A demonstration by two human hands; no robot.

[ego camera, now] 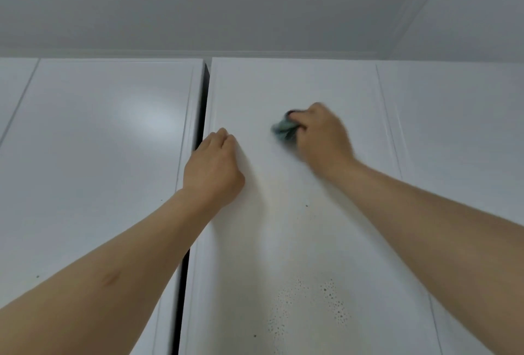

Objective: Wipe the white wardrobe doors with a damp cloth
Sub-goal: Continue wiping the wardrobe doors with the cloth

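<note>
My right hand (320, 133) grips the bunched damp cloth (284, 128) against the upper wardrobe door (283, 212). My left hand (214, 168) curls its fingers round that door's left edge, at the dark gap. Pushing hard could swing the door, costing pressure; the dark specks (326, 303) lower down could get missed or smeared.

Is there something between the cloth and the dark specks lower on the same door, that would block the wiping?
Nothing visible does. The right hand holds the cloth against the door; below it the panel is bare down to the dark specks. The left hand grips the door's left edge, off that path.
</note>
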